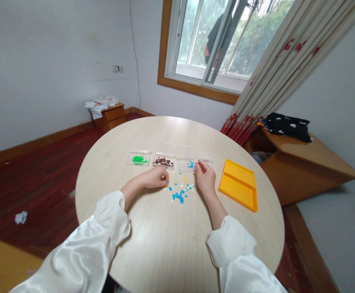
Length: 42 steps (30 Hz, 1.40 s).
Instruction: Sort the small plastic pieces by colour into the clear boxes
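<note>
My left hand (157, 178) is closed in a pinch low over the table, at the left edge of a scatter of small loose pieces. Blue and yellow bits lie by its fingertips; whether it holds one is too small to tell. Blue pieces (179, 197) make up most of the scatter, mixed with cream and yellow bits. My right hand (205, 177) has its fingers drawn together at the right end of a clear box (181, 166) with a few blue pieces in it. What those fingers grip, if anything, cannot be made out.
Left of that box stand a clear box of brown pieces (163, 161) and one of green pieces (139, 159). Partly behind my right hand is another clear box (209, 165). A yellow two-compartment tray (238, 182) lies on the right of the round table (159, 240).
</note>
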Tool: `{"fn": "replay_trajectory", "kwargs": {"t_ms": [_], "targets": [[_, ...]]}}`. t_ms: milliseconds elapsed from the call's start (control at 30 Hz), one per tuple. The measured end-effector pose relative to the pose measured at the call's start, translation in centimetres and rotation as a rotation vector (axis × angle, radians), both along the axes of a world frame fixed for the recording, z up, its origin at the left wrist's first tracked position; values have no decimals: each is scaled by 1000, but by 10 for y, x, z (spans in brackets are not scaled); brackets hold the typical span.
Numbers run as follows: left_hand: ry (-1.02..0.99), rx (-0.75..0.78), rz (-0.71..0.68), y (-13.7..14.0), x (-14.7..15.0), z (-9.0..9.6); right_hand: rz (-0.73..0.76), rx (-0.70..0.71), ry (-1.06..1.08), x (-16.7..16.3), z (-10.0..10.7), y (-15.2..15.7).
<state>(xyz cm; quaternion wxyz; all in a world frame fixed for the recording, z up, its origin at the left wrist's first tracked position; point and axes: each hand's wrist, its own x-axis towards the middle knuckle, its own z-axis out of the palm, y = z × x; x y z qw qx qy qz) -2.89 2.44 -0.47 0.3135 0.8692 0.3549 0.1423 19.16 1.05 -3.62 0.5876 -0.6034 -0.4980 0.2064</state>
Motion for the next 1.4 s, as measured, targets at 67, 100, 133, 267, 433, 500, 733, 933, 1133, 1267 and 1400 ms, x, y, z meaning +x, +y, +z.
{"fn": "replay_trajectory", "kwargs": {"t_ms": [67, 100, 133, 267, 433, 500, 733, 933, 1133, 1267, 1400], "targets": [[-36, -23, 37, 1, 1, -1, 50, 1, -6, -5, 2, -2], [-54, -27, 55, 1, 1, -1, 86, 8, -28, -8, 3, -5], [-70, -27, 73, 1, 2, -1, 132, 18, -60, -12, 5, -8], [-153, -3, 151, 1, 4, 1, 356, 24, -237, -29, 14, -20], [-268, -28, 192, -2, 9, 4, 498, -53, -249, -40, 18, -28], [-293, -28, 191, -3, 11, 5, 527, -65, -199, -41, 18, -28], [-328, 2, 186, -5, 13, 4, 549, -59, -70, -43, 15, -27], [-331, 13, 161, -4, 12, -3, 582, -72, -34, -43, 17, -28], [-316, 12, 148, -6, 13, 1, 510, -56, -63, -41, 20, -27], [-278, 25, 103, -6, 12, 4, 232, 32, 17, -26, 19, -17], [-233, 11, -2, -7, 10, 5, 43, 57, 180, -7, 13, -4]]}}
